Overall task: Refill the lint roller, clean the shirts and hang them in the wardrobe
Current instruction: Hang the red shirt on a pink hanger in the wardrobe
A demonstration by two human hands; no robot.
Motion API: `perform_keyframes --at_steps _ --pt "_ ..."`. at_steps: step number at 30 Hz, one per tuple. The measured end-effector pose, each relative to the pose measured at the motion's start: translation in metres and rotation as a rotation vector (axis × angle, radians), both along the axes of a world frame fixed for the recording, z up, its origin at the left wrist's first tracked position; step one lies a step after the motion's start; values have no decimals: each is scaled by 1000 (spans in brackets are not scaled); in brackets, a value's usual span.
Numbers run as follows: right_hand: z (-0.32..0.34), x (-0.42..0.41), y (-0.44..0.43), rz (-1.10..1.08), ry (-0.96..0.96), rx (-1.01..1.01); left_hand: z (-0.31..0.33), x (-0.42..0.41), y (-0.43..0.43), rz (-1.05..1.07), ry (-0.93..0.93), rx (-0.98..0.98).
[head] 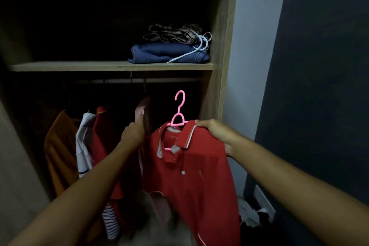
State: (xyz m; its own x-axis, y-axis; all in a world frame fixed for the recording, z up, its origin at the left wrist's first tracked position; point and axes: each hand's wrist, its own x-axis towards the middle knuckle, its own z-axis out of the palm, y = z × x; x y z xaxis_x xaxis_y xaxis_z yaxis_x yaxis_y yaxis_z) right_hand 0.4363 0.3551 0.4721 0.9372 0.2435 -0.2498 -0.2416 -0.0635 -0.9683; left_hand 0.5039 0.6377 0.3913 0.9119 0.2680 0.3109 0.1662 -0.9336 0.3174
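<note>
- While the right hand (pixel 216 134) gripped the red collared polo shirt (pixel 191 181) on its pink plastic hanger (pixel 179 115) at the shoulder,
- the left hand (pixel 133 132) closed its fingers on a pale pink hanging garment (pixel 140 111) inside the wooden wardrobe (pixel 223 46).

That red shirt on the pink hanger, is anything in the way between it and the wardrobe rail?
Nothing visible blocks it. The pink hanger carrying the red shirt sits below the rail, with open dark space above its hook. The left hand presses the hanging clothes aside to the left; the right hand holds the shirt's shoulder.
</note>
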Motion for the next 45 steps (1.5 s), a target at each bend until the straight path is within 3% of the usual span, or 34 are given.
perform_keyframes --at_steps 3,8,16,26,36,45 --pt "-13 14 23 -46 2 77 2 -7 16 95 -33 -43" --pt "-11 28 42 -7 -27 138 12 -21 50 147 23 47" --pt "-4 46 73 -113 -293 -38 22 -25 43 120 -12 108" --pt "-14 126 104 -265 -479 -317 18 -30 37 43 -66 100" --pt "-47 164 86 -293 -392 -456 13 -29 25 -22 -32 121" --pt "-52 182 84 -278 -411 -457 14 -20 10 -48 -19 100"
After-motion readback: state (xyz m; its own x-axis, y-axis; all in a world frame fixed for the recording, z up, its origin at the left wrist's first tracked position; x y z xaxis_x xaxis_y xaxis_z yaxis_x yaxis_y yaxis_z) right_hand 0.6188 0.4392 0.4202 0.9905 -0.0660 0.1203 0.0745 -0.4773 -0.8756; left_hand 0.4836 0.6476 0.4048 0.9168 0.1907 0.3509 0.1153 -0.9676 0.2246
